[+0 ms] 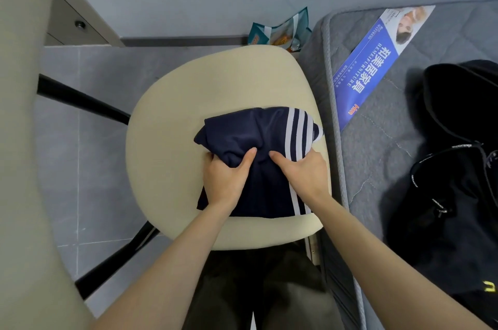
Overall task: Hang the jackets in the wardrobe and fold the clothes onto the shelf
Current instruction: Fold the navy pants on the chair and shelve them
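both hands (229,177) (304,172) clutching folded pants (258,141) mid-frame | slick fabric (ugh) | fold could slump apart when lifted off chair (167,119)

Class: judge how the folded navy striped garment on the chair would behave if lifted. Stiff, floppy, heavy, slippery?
Probably floppy: the navy garment bunches into soft creases where the left hand and right hand grip it, so its fold may sag open. Likely light: a thin, small bundle. Its slight sheen suggests it could slide on the chair seat.

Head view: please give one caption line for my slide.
Left hand and right hand grip a folded navy garment on a chair beside a mattress.
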`<state>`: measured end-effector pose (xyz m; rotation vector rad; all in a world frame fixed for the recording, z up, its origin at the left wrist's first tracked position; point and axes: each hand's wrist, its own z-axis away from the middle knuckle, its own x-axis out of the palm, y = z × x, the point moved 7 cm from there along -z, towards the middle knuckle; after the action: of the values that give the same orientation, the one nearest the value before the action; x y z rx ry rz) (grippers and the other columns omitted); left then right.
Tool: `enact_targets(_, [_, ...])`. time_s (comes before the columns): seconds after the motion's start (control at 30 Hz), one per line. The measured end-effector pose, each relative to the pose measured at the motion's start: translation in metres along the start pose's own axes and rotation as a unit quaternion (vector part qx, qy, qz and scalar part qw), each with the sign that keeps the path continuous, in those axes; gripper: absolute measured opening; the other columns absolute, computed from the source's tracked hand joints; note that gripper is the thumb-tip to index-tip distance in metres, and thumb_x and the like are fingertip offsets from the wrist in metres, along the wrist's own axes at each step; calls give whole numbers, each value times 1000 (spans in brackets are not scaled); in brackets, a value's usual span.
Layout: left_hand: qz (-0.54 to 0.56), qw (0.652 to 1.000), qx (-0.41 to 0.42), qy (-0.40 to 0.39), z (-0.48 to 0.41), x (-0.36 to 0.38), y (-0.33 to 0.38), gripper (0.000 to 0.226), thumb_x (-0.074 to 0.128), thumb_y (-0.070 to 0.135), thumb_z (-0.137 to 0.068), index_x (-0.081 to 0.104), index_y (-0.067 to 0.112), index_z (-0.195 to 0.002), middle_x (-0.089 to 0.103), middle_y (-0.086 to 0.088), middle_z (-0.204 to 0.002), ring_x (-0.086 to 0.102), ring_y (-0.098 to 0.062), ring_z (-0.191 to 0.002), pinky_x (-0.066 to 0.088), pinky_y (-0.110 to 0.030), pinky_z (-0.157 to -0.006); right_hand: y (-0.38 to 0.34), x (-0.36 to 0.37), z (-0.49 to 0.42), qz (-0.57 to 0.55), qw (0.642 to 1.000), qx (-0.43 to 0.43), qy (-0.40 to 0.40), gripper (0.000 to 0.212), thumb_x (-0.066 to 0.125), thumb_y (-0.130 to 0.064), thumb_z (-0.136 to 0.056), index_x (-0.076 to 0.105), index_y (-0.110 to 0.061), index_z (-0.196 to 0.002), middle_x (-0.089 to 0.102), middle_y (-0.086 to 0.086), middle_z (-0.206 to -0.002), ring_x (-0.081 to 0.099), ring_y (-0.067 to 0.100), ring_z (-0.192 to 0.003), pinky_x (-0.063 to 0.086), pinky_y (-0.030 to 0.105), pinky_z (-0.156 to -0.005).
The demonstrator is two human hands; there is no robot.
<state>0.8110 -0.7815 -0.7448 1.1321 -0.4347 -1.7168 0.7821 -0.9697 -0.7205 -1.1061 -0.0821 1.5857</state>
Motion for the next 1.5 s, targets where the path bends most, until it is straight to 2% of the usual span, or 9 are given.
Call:
enact_targets(0.1, [-11, 999, -33, -22, 10, -7, -2, 30, 66, 58, -77, 54, 32, -86, 59, 20, -82, 58, -8, -80, 41, -20, -62, 1, -2, 11, -54, 998, 10, -28, 35, 74, -48, -74, 58, -29, -98, 64, -14, -90, 64, 13, -94, 53, 30, -81])
enact_targets(0.27, [52, 997, -53, -25, 37, -36, 9, 73, 61, 68, -75, 39, 27, -131, 56, 18, -112, 54, -10, -99, 44, -28, -85, -4, -30, 41, -135, 990, -5, -42, 44, 78, -50, -69, 50, -43, -103, 61, -22, -99, 60, 4, -97, 49, 24, -83])
enact_targets(0.37, [90, 993, -80, -17, 59, -49, 21, 74, 48, 77, -76, 36, 27, -130, 52, 24, -98, 55, -9, -91, 43, -32, -83, -9, -54, 64, -192, 980, -9, -49, 67, 80, -51, -66, 46, -40, -122, 60, -24, -112, 59, -1, -103, 47, 22, -86])
enact_targets(0.5, [112, 992, -54, -8, 94, -62, 40, 69, 44, 75, -80, 35, 30, -133, 44, 33, -93, 47, 7, -81, 37, -25, -77, -12, -83, 94, -214, 974, -37, -68, 72, 80, -50, -69, 45, -37, -130, 61, -22, -117, 60, 0, -106, 47, 28, -95])
enact_targets(0.63, [129, 991, -23, 15, 141, -72, 46, 67, 44, 70, -84, 35, 27, -134, 49, 27, -99, 48, 7, -83, 35, -16, -66, -11, -104, 127, -217, 968, -75, -102, 68, 79, -45, -72, 47, -34, -131, 64, -19, -117, 62, 1, -104, 50, 29, -94])
enact_targets(1.03, [228, 967, 52, 100, 332, -173, 56, 60, 54, 62, -85, 38, 35, -136, 53, 23, -125, 52, -3, -114, 40, -29, -99, -37, -163, 286, -190, 943, -195, -193, 65, 74, -57, -72, 49, -38, -128, 65, -23, -112, 64, -4, -97, 49, 16, -77])
enact_targets(1.23, [279, 943, 47, 174, 421, -251, 16, 55, 56, 56, -87, 39, 35, -136, 53, 28, -115, 52, 11, -99, 39, -12, -79, -55, -138, 387, -121, 938, -210, -248, 74, 73, -66, -65, 40, -31, -121, 61, -21, -105, 63, 1, -90, 50, 21, -70])
enact_targets(1.33, [303, 928, 37, 214, 466, -295, -25, 44, 58, 53, -88, 45, 40, -127, 55, 33, -109, 51, 17, -94, 39, -10, -77, -58, -106, 446, -88, 922, -242, -289, 80, 72, -67, -65, 41, -29, -128, 62, -15, -116, 63, 8, -101, 53, 33, -88])
enact_targets(1.5, [336, 900, 18, 276, 557, -380, -112, 44, 57, 52, -89, 46, 39, -129, 58, 22, -119, 55, 1, -107, 43, -25, -92, -49, -35, 572, -60, 877, -303, -368, 73, 70, -60, -74, 41, -31, -134, 59, -16, -124, 59, 7, -112, 46, 35, -101])
